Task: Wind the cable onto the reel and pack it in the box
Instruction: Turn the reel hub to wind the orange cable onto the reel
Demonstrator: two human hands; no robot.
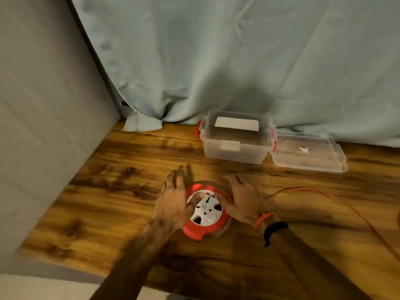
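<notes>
Reel: a round red plastic cable reel (205,211) with a white spoked hub lies flat on the dark-grained wooden bench (121,169), its axle pointing up toward the camera; it sits directly between the two grips.
Left grip: the left hand (173,204) rests on the reel's left rim, fingers spread and reaching past it; blurred, so I cannot tell whether it clasps the rim or only steadies it.
Right grip: the right hand (242,200) lies against the reel's right rim, palm down and fingers loosely open, with an orange thread band and a dark band at the wrist; it seems to press rather than pinch, though contact is unclear.
Cable: a thin orange cable (324,192) leaves the reel on the right-grip side and runs away to the right across the bench, curving toward the near right edge; most of its visible length is unwound.
Deciding relation: the loose cable lies wholly outboard of the right grip, so that hand is the nearer one to feed it, with the left holding or turning the reel.
Box: a clear plastic box with red clips (236,139) stands open beyond both grips, slightly to the right; its clear lid (307,152) lies just beside it, further right.
Progress: winding looks unfinished; packing not yet begun.
</notes>
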